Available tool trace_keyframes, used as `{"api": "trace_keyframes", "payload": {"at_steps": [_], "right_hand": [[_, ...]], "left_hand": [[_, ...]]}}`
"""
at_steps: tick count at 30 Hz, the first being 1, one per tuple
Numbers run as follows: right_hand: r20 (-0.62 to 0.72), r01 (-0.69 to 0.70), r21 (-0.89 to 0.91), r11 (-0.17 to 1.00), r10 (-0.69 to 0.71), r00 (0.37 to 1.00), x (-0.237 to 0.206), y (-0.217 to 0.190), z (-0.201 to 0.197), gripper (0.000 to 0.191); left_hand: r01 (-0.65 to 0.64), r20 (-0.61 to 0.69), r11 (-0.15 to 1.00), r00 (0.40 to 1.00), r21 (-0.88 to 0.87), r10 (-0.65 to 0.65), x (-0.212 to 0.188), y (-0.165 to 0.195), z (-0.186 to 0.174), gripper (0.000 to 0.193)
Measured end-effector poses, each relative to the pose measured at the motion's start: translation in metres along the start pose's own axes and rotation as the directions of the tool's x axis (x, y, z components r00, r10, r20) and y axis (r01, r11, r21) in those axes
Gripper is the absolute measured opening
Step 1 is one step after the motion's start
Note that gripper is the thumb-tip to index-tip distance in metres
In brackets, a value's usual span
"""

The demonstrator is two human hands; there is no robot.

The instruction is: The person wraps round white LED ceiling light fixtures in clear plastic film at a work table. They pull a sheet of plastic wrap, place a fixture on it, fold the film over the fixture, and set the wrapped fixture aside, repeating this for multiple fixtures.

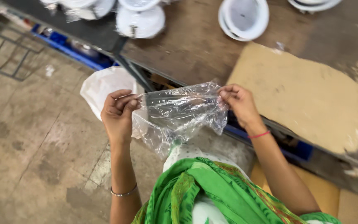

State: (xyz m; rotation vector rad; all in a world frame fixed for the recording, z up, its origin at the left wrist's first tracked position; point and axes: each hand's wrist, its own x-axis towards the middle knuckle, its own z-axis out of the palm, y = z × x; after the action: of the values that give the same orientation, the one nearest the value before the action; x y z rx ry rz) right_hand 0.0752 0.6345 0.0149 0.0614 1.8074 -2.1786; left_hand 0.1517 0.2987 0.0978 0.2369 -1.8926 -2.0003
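Cut off by the top edge: several round white housings (141, 21) on the worktable (195, 45), with only one ring-shaped housing (243, 17) nearly whole, and a wire rack (9, 54) clipped at the upper left corner. Hidden in part: a white sack (102, 85) behind the left hand (118, 116) and the clear plastic bag (179, 114), a blue crate (297, 150) under the table edge, its contents too dark to tell. Out of frame below: both forearms past the elbow, the green garment (212, 191), and the cardboard sheet (307, 97) worn and unclear at its right end.
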Motion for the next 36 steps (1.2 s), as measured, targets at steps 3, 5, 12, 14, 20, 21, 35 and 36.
{"api": "trace_keyframes", "payload": {"at_steps": [3, 5, 12, 14, 20, 21, 35, 36], "right_hand": [[-0.183, 0.051, -0.043, 0.998, -0.058, 0.981, -0.029, -0.011, -0.045, 0.010], [-0.239, 0.128, -0.123, 0.984, -0.155, 0.959, -0.043, -0.022, -0.062, 0.010], [-0.350, 0.198, -0.487, 0.851, -0.398, 0.848, -0.063, -0.034, -0.095, 0.016], [-0.367, 0.160, -0.295, 0.942, -0.266, 0.891, -0.057, -0.030, -0.104, 0.016], [-0.384, 0.154, -0.130, 0.980, -0.193, 0.903, -0.041, -0.025, -0.138, 0.022], [-0.353, 0.143, 0.008, 0.990, -0.131, 0.926, -0.040, -0.027, -0.143, 0.023], [-0.166, 0.095, -0.613, 0.784, -0.245, 0.955, 0.053, 0.016, -0.103, 0.119], [-0.151, 0.115, -0.578, 0.808, -0.244, 0.958, 0.055, 0.017, -0.105, 0.122]], "left_hand": [[0.044, 0.063, 0.996, 0.997, -0.075, -0.039, 0.001, -0.019, 0.039, 0.023], [0.053, 0.083, 0.993, 0.996, -0.107, -0.045, 0.004, -0.028, 0.064, 0.023], [-0.081, 0.245, 0.996, 0.967, 0.043, 0.068, 0.037, -0.054, 0.146, 0.022], [-0.075, 0.232, 0.993, 0.971, 0.090, 0.053, 0.049, -0.060, 0.170, 0.019], [-0.435, 0.324, 0.826, 0.888, 0.357, 0.327, 0.080, -0.073, 0.218, 0.016], [-0.457, 0.336, 0.801, 0.879, 0.386, 0.339, 0.087, -0.075, 0.227, 0.017], [-0.387, 0.532, 0.837, 0.835, 0.387, 0.141, 0.156, -0.151, 0.286, 0.042], [-0.347, 0.500, 0.830, 0.861, 0.437, 0.096, 0.157, -0.161, 0.278, 0.052]]}}
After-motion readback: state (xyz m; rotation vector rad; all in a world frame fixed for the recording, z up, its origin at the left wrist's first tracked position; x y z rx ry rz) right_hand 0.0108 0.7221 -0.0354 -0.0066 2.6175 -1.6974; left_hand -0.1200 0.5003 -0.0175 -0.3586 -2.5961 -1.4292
